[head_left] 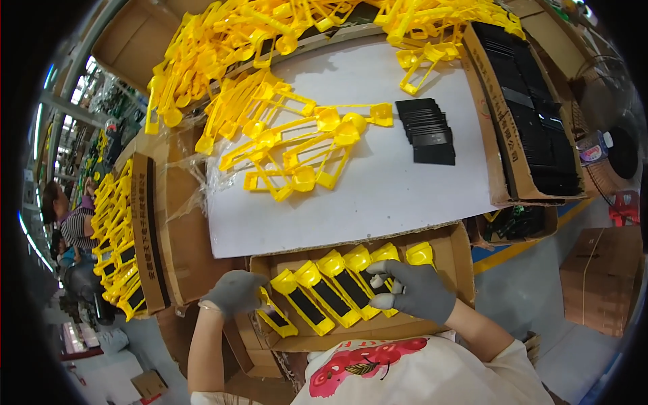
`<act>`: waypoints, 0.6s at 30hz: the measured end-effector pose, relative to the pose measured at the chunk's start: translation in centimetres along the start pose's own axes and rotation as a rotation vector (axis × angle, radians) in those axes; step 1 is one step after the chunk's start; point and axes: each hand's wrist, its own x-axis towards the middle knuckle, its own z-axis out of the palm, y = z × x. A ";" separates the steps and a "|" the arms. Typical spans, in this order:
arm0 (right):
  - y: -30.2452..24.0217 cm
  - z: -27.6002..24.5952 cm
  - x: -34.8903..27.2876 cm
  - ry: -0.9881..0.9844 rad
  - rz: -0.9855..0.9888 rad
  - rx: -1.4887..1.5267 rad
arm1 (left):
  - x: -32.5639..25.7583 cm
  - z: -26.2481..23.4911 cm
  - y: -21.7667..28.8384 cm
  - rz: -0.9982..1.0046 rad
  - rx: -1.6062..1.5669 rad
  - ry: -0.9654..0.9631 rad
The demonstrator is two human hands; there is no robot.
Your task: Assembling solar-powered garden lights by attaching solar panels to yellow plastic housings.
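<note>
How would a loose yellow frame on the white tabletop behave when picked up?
The yellow frames look light for their size, being slim with open middles. One may snag its neighbours, since several overlap. Probably fairly stiff: none visibly sags.

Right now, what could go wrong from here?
The leftmost yellow frame, at the left hand, might catch on its neighbour. The overlapping frames on the white tabletop could snag if one is pulled. The fanned black plates might slide if bumped.
</note>
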 end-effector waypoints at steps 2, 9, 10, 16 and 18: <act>-1.1 -2.2 0.5 0.123 -0.004 -0.114 | 0.6 -1.3 1.3 -0.012 0.078 0.042; 2.5 -14.4 7.4 0.710 -0.174 -0.745 | 10.1 -13.1 -3.0 0.307 0.409 0.809; 3.0 -15.4 8.3 0.717 -0.170 -0.746 | 11.8 -14.6 -3.1 0.279 0.612 0.790; 4.3 -17.0 10.4 0.610 0.016 -0.863 | 16.6 -15.5 -8.6 0.383 0.939 0.772; 4.1 -17.3 10.4 0.585 0.061 -0.830 | 15.8 -15.7 -8.7 0.340 0.950 0.704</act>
